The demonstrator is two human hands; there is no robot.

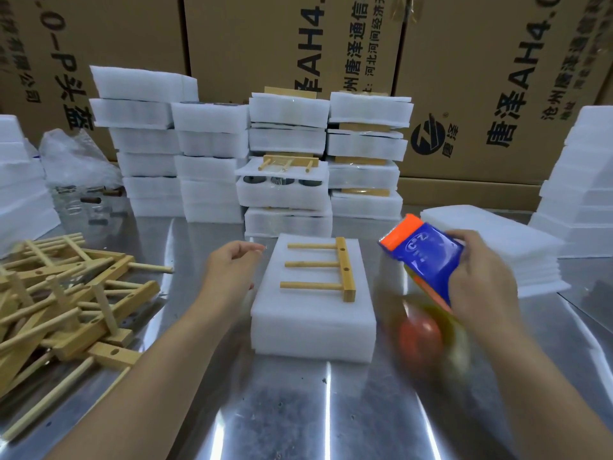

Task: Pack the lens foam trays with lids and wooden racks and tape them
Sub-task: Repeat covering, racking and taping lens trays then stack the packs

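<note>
Foam tray (313, 323) with its lid on sits mid-way across the metal table (298, 410), and a three-pegged wooden rack (323, 267) lies flat on top. The right hand (481, 277) grips a blurred blue and orange tape dispenser (423, 257) just right of the tray. The left hand (229, 263) hovers at the tray's left edge, fingers curled toward the thumb; whether they pinch tape I cannot tell. A heap of racks (66, 293) lies at left, with packed trays (288, 180) stacked behind.

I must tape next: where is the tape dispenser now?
Head view, right side: the right hand holds the tape dispenser just right of the foam tray.
</note>
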